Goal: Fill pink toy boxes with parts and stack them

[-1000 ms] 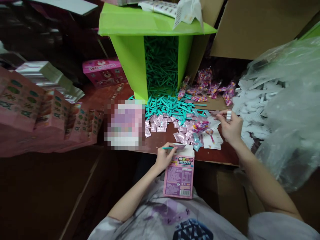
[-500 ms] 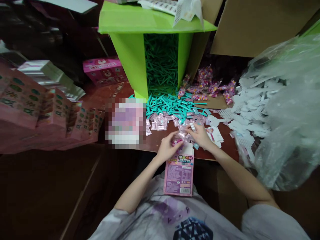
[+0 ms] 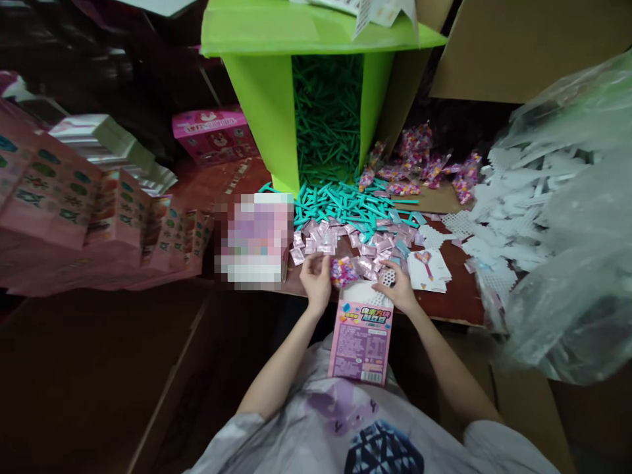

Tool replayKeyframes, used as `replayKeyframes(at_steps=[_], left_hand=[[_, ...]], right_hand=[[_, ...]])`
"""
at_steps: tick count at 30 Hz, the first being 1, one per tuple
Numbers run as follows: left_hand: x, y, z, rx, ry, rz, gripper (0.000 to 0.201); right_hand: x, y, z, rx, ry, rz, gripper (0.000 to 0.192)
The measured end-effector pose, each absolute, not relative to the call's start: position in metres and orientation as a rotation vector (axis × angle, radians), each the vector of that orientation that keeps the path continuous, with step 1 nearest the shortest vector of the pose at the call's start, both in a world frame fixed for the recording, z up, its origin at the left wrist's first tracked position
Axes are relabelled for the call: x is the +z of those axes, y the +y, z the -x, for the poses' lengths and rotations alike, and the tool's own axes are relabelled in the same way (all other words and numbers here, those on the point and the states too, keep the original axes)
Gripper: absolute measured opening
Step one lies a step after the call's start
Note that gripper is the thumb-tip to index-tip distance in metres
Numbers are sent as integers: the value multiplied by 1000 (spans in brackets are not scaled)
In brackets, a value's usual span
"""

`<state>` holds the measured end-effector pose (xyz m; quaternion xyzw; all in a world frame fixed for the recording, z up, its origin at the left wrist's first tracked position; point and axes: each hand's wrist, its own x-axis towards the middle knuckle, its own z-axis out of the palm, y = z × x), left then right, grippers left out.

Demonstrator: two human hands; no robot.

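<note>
Nearest you, the open pink box (image 3: 362,341) leans against your lap at the table's (image 3: 459,304) near edge. Your left hand (image 3: 316,280) is curled at its mouth, pinching a packet of coloured beads (image 3: 343,271). Your right hand (image 3: 401,289) is closed loosely on a small white dotted board (image 3: 388,277). With nothing bracing the box, a push from either hand could likely tip it off your lap. Beyond lie pink sachets (image 3: 370,245), then teal sticks (image 3: 345,204) spilling from the green carton (image 3: 266,118); a stray sleeve could drag them off.
</note>
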<state>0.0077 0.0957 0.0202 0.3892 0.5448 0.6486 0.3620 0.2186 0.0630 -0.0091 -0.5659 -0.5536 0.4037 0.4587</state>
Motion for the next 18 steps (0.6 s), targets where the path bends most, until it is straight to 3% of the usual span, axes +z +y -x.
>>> replayKeyframes(at_steps=[1, 4, 5, 8, 13, 18], left_hand=[[24, 96, -13, 1647, 1343, -1045, 26], [32, 97, -29, 1611, 1207, -1164, 32], [33, 97, -32, 1612, 1178, -1192, 34], [29, 98, -39, 1542, 1158, -1345, 35], [12, 92, -26, 968, 1145, -1941, 11], [15, 72, 0, 686, 1160, -2112, 19]], right_hand=[[-11, 59, -216, 890, -1323, 1419, 58], [-16, 49, -208, 594, -1223, 1473, 21], [-16, 47, -206, 530, -1230, 1479, 19], [-14, 44, -206, 442, -1286, 1450, 31], [-5, 37, -205, 409, -1331, 1450, 40], [-3, 18, -198, 434, -1482, 1439, 34]])
